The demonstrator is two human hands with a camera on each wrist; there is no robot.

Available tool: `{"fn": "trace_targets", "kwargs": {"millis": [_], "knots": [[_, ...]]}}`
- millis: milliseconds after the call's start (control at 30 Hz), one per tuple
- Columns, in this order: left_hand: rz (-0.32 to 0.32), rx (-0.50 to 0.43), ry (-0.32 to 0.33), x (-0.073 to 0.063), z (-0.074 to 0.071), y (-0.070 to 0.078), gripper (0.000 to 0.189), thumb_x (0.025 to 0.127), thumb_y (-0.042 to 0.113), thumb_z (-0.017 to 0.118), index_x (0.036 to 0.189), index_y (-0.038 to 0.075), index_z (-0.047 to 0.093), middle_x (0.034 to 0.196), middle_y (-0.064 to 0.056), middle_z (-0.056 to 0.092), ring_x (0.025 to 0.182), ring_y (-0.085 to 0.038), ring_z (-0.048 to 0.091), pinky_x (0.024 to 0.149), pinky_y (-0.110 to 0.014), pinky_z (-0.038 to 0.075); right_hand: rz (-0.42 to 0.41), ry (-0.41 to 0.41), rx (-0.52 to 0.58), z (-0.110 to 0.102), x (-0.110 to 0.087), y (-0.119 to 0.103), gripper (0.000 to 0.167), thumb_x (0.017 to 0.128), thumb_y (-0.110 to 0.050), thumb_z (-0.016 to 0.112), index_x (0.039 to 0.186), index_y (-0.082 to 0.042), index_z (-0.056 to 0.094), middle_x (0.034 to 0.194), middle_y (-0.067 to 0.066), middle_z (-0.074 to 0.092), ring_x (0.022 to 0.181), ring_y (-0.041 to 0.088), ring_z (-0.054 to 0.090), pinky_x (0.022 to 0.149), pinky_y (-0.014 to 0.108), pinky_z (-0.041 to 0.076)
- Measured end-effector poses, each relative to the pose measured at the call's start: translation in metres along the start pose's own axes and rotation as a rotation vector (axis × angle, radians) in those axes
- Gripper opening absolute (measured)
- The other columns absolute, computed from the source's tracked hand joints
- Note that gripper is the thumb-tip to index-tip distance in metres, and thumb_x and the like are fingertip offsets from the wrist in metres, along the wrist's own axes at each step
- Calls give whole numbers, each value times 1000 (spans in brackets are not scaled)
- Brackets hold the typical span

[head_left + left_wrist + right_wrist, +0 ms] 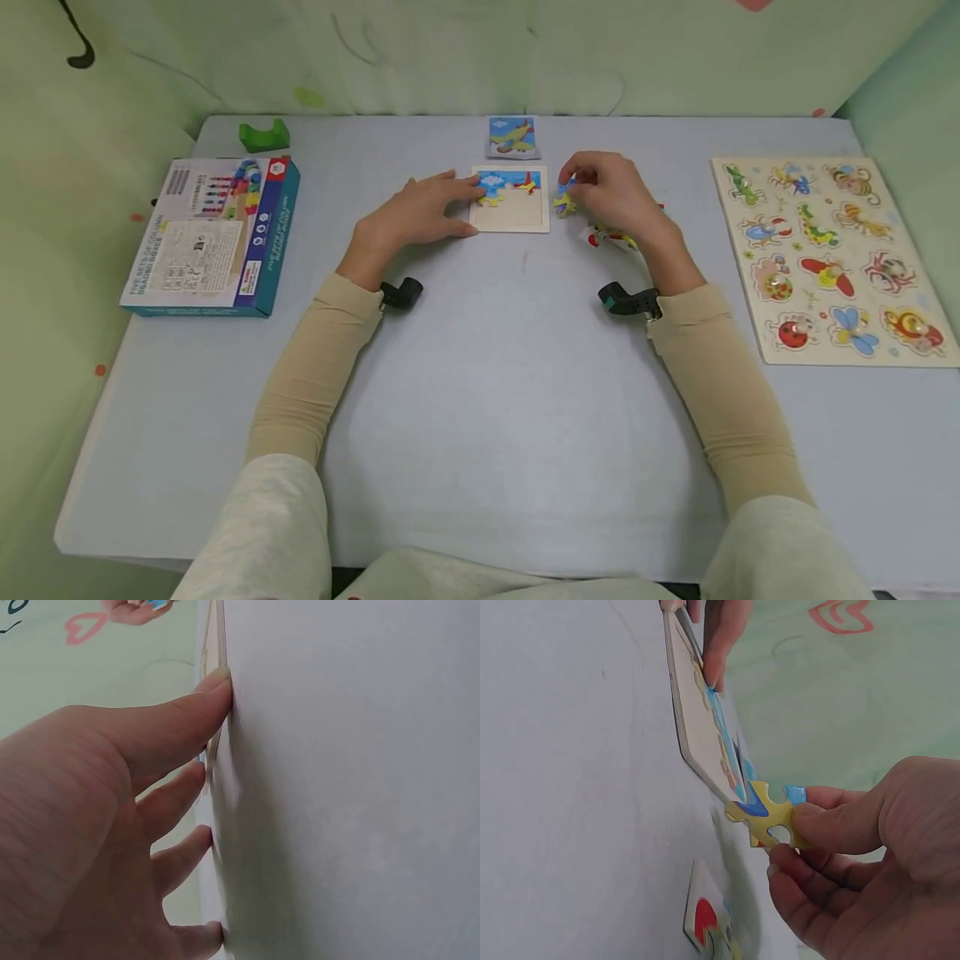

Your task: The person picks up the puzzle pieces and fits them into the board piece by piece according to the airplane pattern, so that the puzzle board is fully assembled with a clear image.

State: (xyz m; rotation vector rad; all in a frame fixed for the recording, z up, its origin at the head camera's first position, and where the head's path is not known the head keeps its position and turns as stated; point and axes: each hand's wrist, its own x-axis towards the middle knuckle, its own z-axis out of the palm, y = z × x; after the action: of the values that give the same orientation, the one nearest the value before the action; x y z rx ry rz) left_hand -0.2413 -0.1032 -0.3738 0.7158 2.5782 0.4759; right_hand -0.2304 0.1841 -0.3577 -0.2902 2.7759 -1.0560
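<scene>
My right hand (611, 192) pinches a yellow and blue jigsaw piece (761, 814) between thumb and fingers, just right of a small wooden puzzle tray (517, 218). Several blue and yellow pieces lie along the upper part of that tray, and its lower part shows bare wood. My left hand (420, 208) lies spread at the tray's left side, the thumb (214, 694) at the edge and a fingertip over the upper left pieces. Loose puzzle pieces (611, 237) lie on the table under the right hand, partly hidden by it.
A picture card of a yellow plane (513, 137) lies behind the tray. At the left are a boxed toy set (210, 237) and a green curved block (264, 136). A wooden insect puzzle board (836, 258) lies at the right. Green curtains stand behind the table (510, 433).
</scene>
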Motion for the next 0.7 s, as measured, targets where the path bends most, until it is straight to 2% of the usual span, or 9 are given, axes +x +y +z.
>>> {"fn": "trace_targets", "kwargs": {"millis": [233,433,700], "knots": [[-8,15,-5,0,-1,2,66,97,43,61,155,27,35,166,11,20,157,-22,8,120,-68,7,-48,-12,48,20,14,-11,19,96,-5,54,109,-4,68,94,8,56,88,21,48,78,30,38],[-12,19,-4,1,1,2,65,97,45,60,155,28,35,166,12,20,157,-22,8,120,-68,8,-23,-8,119,36,25,-14,17,95,-8,62,110,-5,67,96,6,60,89,17,52,81,26,41],[-14,19,1,-1,-1,3,65,97,44,61,155,29,35,166,12,20,157,-22,9,120,-69,8,-37,76,98,50,35,-17,13,92,-9,66,103,-2,67,89,8,61,82,17,53,74,24,41]]}}
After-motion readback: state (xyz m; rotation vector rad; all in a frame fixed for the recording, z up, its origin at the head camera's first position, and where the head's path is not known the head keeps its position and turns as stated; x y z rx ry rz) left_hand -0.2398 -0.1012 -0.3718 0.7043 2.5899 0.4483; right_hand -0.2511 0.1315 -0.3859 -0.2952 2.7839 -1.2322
